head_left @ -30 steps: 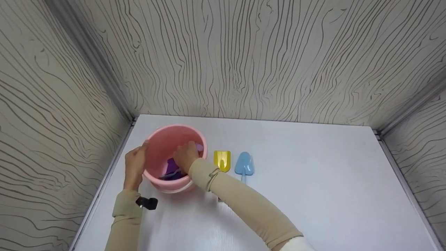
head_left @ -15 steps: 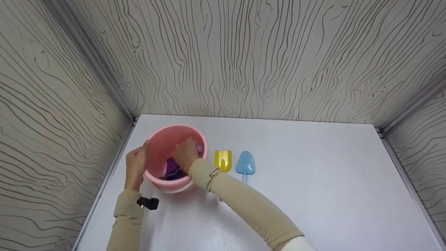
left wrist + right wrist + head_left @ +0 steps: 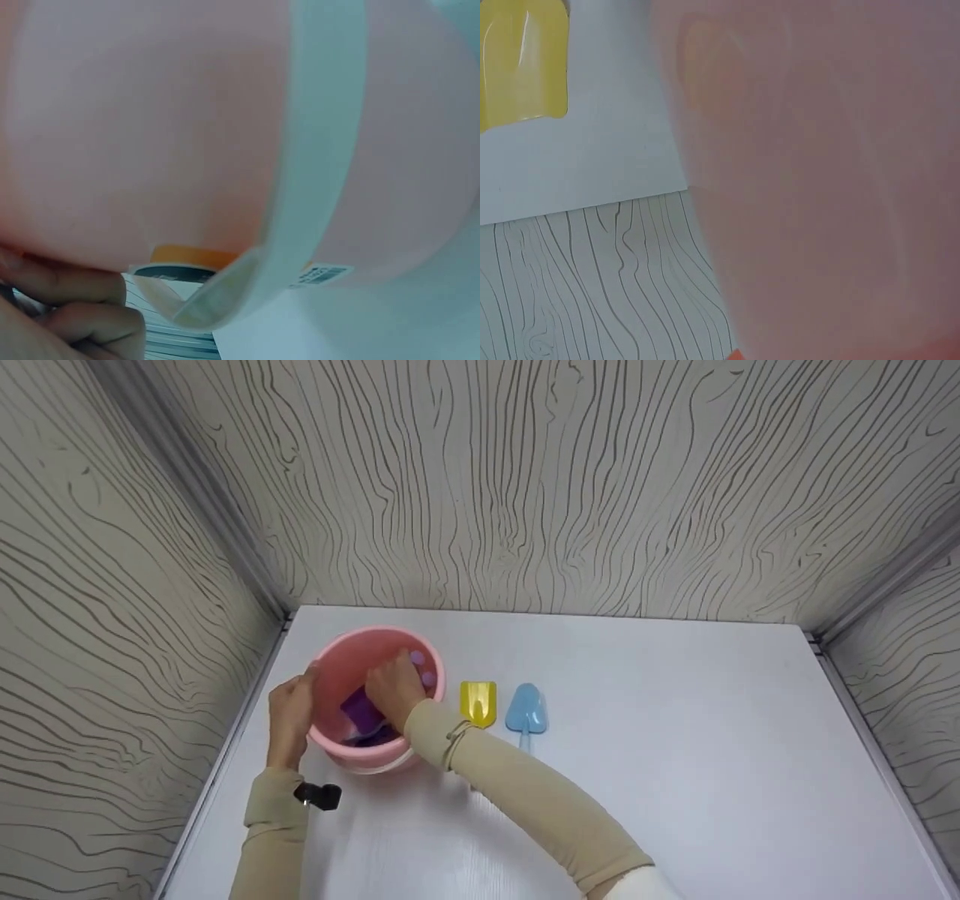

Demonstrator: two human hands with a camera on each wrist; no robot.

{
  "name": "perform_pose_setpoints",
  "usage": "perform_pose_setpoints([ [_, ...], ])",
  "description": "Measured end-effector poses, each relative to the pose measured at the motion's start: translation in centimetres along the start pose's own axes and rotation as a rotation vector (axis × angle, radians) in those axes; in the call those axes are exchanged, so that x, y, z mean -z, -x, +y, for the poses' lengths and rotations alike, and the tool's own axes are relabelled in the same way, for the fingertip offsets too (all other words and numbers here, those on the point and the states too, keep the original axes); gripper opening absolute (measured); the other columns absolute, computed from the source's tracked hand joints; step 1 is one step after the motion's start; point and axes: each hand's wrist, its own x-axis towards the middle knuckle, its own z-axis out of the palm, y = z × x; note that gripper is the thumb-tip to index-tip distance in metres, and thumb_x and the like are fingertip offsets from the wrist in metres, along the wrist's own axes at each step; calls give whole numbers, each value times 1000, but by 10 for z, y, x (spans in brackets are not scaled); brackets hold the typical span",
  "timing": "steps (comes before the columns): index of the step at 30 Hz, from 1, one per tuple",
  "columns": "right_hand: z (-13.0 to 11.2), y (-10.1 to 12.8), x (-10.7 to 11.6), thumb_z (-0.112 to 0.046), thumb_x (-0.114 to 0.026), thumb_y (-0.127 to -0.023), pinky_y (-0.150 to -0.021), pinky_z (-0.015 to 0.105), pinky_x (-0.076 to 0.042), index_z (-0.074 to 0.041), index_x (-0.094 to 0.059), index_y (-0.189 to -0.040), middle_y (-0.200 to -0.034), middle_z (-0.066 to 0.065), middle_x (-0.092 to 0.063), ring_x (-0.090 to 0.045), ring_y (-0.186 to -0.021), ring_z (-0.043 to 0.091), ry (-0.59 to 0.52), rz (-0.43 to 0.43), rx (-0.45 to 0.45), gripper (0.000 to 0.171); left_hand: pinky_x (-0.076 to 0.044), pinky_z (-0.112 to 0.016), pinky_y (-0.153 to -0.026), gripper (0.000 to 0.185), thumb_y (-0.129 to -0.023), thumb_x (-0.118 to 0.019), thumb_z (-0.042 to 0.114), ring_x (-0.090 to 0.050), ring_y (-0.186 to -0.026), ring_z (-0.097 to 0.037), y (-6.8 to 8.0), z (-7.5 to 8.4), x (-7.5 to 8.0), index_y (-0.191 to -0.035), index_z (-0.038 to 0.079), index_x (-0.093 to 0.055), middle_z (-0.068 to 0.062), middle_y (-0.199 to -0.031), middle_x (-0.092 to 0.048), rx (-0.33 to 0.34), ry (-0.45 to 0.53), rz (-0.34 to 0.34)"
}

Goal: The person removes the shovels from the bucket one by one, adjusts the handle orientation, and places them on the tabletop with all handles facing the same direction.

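Observation:
A pink bucket [image 3: 352, 660] with a white handle [image 3: 322, 120] stands tilted at the left of the white table in the head view. My left hand [image 3: 291, 712] grips its left rim, and curled fingers show against the bucket's outer side in the left wrist view. My right hand [image 3: 395, 686] reaches inside the bucket, its fingertips hidden behind the back of the hand. Next to it lies a purple object [image 3: 362, 711], its kind unclear. Two round lilac ends [image 3: 427, 679] show by the right inner wall. Whether my right hand holds anything cannot be seen.
Right of the bucket lie a yellow shovel head [image 3: 478, 703] and a light blue toy shovel [image 3: 527, 710], partly covered by my right sleeve. Wood-patterned walls [image 3: 562, 495] enclose the white table [image 3: 697, 750] at the back and sides.
Inside the bucket my right hand has shifted slightly, and more of the purple object shows, a bit further left. A second lilac end has come into view. My left hand stays on the rim.

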Motion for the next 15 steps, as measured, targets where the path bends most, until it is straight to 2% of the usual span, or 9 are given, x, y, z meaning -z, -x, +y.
perform_pose_setpoints([
  [4, 2, 0, -1, -24, -51, -112, -68, 29, -47, -25, -60, -86, -74, -11, -58, -55, -68, 10, -27, -6, -28, 28, -50, -28, -66, 53, -107, -56, 55, -56, -81, -18, 0, 1, -1, -77, 12, -57, -1, -80, -56, -2, -14, -14],
  [7, 3, 0, -1, -23, -52, -112, -68, 29, -47, -24, -58, -84, -75, -10, -53, -52, -68, 12, -19, -26, -17, 28, -52, -29, -69, 53, -107, -56, 55, -58, -83, -18, 0, 1, -1, -80, 10, -60, -2, -83, -59, 8, -15, -4],
  [11, 5, 1, 1, -22, -51, -112, -69, 29, -48, -26, -64, -87, -80, -10, -55, -52, -72, 12, 8, -40, -10, 29, -54, -30, -71, 54, -107, -56, 56, -60, -85, -18, 0, 0, 0, -85, 8, -63, -5, -90, -64, 15, -6, 9],
  [15, 6, 0, 2, -22, -49, -113, -70, 31, -51, -27, -71, -92, -83, -11, -62, -57, -75, 12, 26, -27, 0, 31, -52, -29, -72, 54, -107, -56, 57, -57, -87, -17, 0, 0, 1, -82, 9, -62, -5, -91, -62, 13, -7, 10],
])
